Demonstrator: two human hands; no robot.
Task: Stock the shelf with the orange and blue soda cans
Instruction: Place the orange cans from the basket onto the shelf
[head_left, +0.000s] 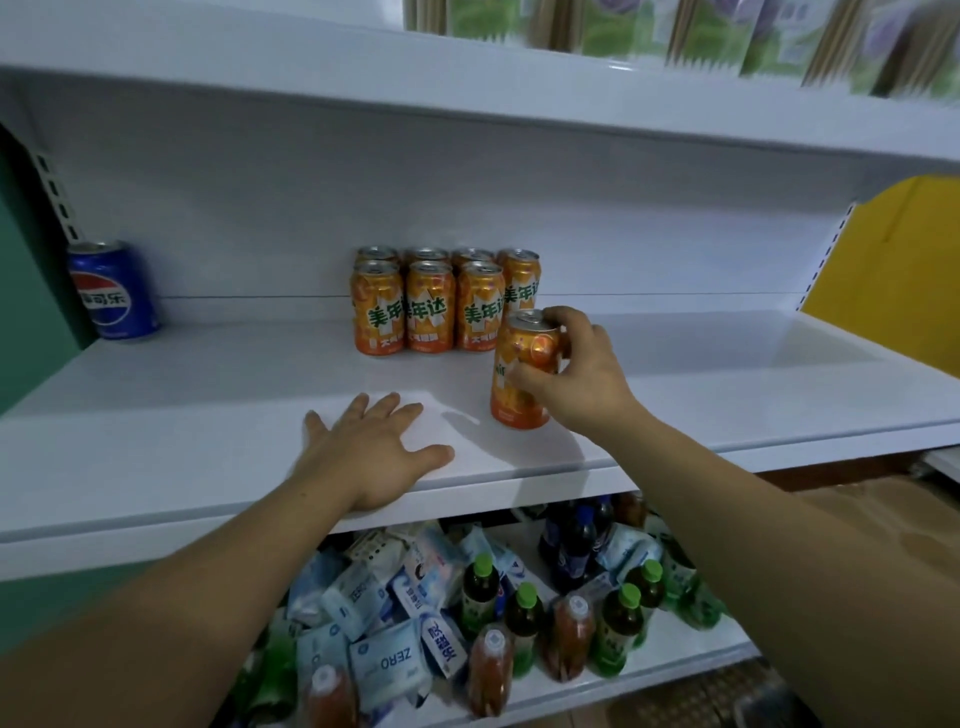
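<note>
Fingers and thumb of the right hand (576, 374) wrap round the upper half of an orange can (519, 405). The can is roughly upright, leaning slightly, near the front edge of the shelf (208, 415) and right of its middle. Whether its base is touching the shelf or just above it is hard to tell. The left hand (374, 447) lies flat and open on the shelf's front edge, just left of the can, holding nothing.

Further back, towards the rear wall, stands the block of orange cans (431, 306): four at the back and three in front. That leaves a gap at the right end of the front row, and this can probably belongs there.

To do this well, keep the grip high, carry or slide the can straight back, and set it down flat, snug beside its neighbours without knocking them. Turning the label to face forward would match the rest.

A single blue can (114, 291) stands well apart at the shelf's back left corner, so the blue stocking seems barely begun.
</note>
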